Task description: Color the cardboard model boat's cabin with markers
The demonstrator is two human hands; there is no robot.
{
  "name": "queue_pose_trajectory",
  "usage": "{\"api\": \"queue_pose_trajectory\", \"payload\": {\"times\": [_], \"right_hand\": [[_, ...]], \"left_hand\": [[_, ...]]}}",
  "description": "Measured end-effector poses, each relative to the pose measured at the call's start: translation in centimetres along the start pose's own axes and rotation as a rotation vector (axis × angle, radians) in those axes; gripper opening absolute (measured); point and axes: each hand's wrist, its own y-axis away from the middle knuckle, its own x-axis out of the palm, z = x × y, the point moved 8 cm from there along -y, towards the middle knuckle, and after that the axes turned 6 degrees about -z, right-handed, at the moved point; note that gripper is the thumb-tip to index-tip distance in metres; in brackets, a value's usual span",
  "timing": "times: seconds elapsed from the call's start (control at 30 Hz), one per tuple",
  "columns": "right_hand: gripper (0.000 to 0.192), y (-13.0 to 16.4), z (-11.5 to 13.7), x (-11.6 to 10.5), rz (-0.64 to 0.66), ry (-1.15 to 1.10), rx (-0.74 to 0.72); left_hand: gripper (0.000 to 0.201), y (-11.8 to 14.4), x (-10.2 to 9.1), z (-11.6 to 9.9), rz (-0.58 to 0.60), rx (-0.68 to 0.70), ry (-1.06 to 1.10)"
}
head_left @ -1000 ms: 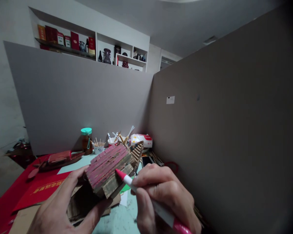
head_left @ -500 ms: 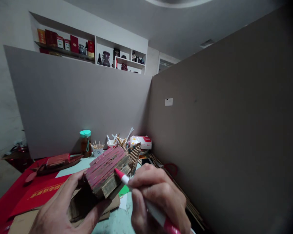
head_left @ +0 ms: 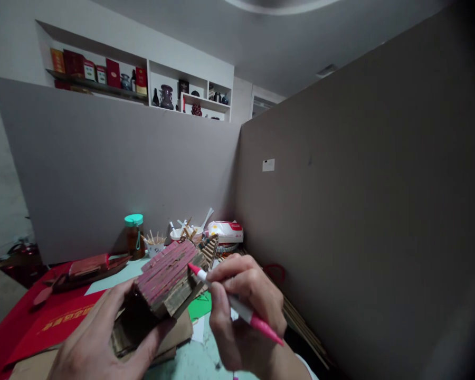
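Note:
My left hand (head_left: pixel 98 332) is wrapped round the lower side of a small cardboard model (head_left: pixel 170 274), which looks like a little house. Its ridged, slanted top is coloured pink, while the layered edge facing right is bare brown. In my right hand (head_left: pixel 247 311) is a white marker (head_left: pixel 239 307) with pink ends, pinched between thumb and fingers. The marker's pink tip meets the right edge of the pink top, or sits very close to it. Beneath the model, brown cardboard pieces (head_left: pixel 182 330) lie on the pale green table (head_left: pixel 198 359).
Behind the model stand a brown bottle with a turquoise lid (head_left: pixel 133 232), a cup of sticks (head_left: pixel 155 247) and a tissue pack (head_left: pixel 226 231). A model boat (head_left: pixel 89 269) and a red printed sheet (head_left: pixel 69 319) lie left. Grey partitions (head_left: pixel 122 169) enclose the table.
My right hand has turned and shifted slightly left, showing more of the marker's rear end. The marker tip has moved slightly up along the model's edge. The view has shifted a little.

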Motion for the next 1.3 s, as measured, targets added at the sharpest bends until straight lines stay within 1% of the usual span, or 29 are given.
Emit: {"api": "queue_pose_trajectory", "payload": {"times": [0.13, 0.3, 0.43, 0.6, 0.73, 0.83, 0.97, 1.07, 1.23, 1.3], "right_hand": [[0.022, -0.1, -0.3, 0.1, 0.015, -0.005, -0.011], [0.022, -0.3, -0.6, -0.1, 0.013, -0.009, -0.018], [0.021, -0.3, -0.5, -0.1, 0.021, -0.018, -0.039], [0.022, -0.3, -0.8, 0.0, 0.004, -0.001, -0.027], [0.021, -0.3, -0.8, 0.1, 0.001, -0.002, -0.039], [0.022, -0.3, -1.1, -0.1, 0.003, 0.021, -0.009], [0.022, -0.4, -1.2, -0.1, 0.014, 0.0, -0.013], [0.022, -0.5, -1.5, -0.2, 0.002, 0.018, 0.008], [0.022, -0.5, -1.6, -0.2, 0.011, 0.022, 0.005], [0.021, -0.4, -1.7, -0.2, 0.001, 0.028, 0.015]], "left_hand": [[0.054, 0.0, 0.2, 0.6, -0.013, 0.011, -0.032], [0.051, -0.3, -0.3, -0.1, -0.043, 0.043, 0.005], [0.05, -0.5, -0.3, -0.5, -0.038, 0.061, -0.001], [0.05, -0.6, -0.3, -0.5, -0.026, 0.055, -0.001], [0.048, -0.7, -0.5, -0.9, -0.03, 0.089, -0.021], [0.048, -0.6, -0.4, -0.7, -0.032, 0.104, -0.037], [0.048, -0.4, -0.2, -0.1, -0.04, 0.094, -0.026], [0.049, -0.5, 0.0, 0.0, -0.016, 0.086, -0.019], [0.044, -0.5, -0.3, 0.1, -0.051, 0.113, -0.033], [0.044, -0.5, -0.2, 0.5, -0.034, 0.113, -0.027]]}}
